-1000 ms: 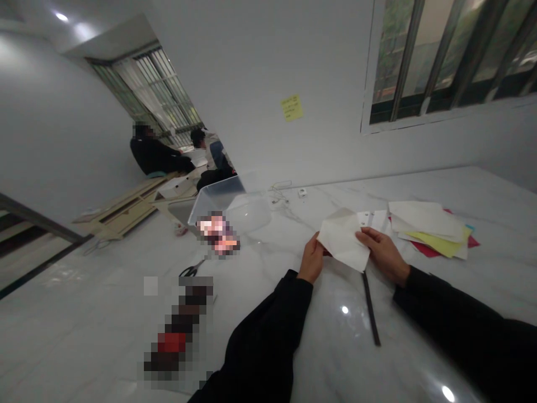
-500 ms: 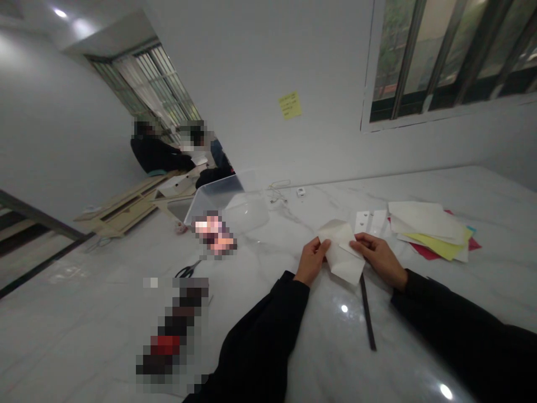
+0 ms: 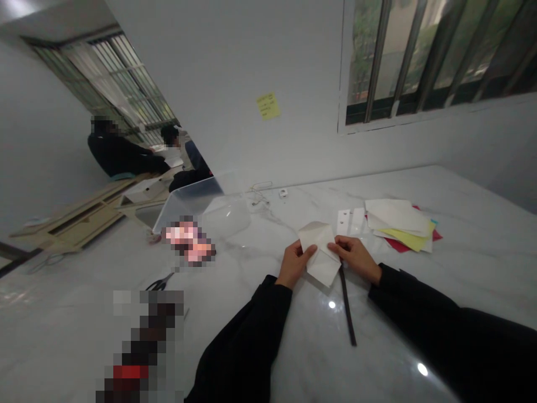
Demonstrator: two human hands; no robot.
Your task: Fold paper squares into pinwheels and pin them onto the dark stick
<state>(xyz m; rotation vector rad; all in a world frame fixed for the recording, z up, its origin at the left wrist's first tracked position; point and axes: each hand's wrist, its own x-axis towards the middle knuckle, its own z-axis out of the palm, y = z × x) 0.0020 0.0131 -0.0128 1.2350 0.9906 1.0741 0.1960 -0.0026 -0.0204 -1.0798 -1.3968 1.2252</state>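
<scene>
A cream sheet of paper, folded at its sides like an envelope, is held up between my two hands above the marble-patterned table. My left hand pinches its left edge, with the thumb lying on the front face. My right hand grips the right side, thumb and fingers on a folded-in flap. Both sets of fingertips are partly hidden behind the paper. Below the right hand a thin dark strip lies on the table, its upper end hidden by the paper.
Coloured and white papers are piled to the right, beside white cards. Scissors, a pixelated pink item and a clear plastic bin lie left. A yellow note is on the wall. Two people sit in the far-left background.
The camera has turned to the right, so the scene sits further left. The right side flap of the paper now lies flatter under my right hand. Both hands keep their hold.
</scene>
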